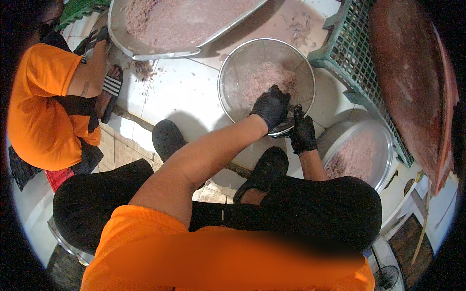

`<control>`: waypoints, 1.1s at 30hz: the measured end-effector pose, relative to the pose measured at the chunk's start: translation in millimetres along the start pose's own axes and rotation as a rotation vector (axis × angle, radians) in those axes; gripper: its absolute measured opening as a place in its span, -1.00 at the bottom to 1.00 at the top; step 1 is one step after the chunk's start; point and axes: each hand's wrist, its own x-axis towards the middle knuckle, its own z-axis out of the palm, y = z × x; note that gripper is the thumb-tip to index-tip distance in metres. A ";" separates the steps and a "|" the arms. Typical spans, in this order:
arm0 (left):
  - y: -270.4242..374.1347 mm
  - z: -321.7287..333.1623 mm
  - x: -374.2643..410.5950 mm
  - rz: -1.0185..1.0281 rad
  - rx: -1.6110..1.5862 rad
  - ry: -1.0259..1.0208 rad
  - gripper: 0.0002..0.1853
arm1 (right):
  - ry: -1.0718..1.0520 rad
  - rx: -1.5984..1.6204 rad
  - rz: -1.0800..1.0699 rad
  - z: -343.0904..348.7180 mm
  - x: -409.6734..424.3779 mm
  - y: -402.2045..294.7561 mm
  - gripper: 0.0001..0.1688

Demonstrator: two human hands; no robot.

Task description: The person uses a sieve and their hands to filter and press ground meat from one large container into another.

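Note:
A round, metal-rimmed mesh sieve [233, 54] holds a wet, pinkish, finely broken mass [267, 78]. My left hand [271, 107], in a black glove, reaches over the near rim with its fingers down at the mass; they are partly hidden, so whether they hold any of it cannot be told. At the sieve's near right edge, my right hand [303, 131], also black-gloved, grips the rim with the thumb above and the fingers partly below. To the right of that hand is a round metal bowl [386, 145] with more pinkish mass.
Beyond the sieve lies a large metal basin [165, 55] of pinkish mass. A green plastic crate [342, 54] and a big reddish-brown vessel [407, 72] stand right. A co-worker in orange [43, 120] sits left. Murky liquid and scraps lie on the white tiles [174, 87].

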 end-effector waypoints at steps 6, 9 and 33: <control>8.8 -18.9 7.2 -0.091 0.028 -0.154 -0.64 | 0.001 -0.043 -0.067 -4.7 6.2 -2.2 -0.39; 15.7 -21.7 8.8 -0.160 0.058 -0.183 -0.61 | 0.006 -0.126 0.026 -9.5 -0.4 -7.8 -0.43; -131.5 -45.9 49.3 0.208 0.065 0.190 -0.72 | 0.013 0.103 0.082 -13.8 13.7 15.9 -0.28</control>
